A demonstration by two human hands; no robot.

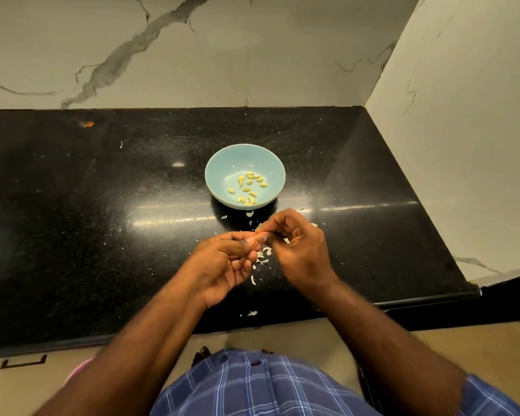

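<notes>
Left hand (222, 259): fingers curled, pinching a small piece (258, 234).
Right hand (297, 244): fingers pinching the same piece, above the tabletop (102, 220) towards its near edge.
Bowl (219, 163): pale blue, just behind the hands, holding yellow kernels (248, 189).
Peels (263, 255): white, scattered under the hands.

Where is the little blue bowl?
In the head view, the blue bowl sits mid-frame on the black countertop, just beyond the left hand and right hand.

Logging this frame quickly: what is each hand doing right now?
Left hand: fingers curled, pinching a small garlic clove, mostly hidden.
Right hand: fingers curled, pinching the same clove.
</notes>
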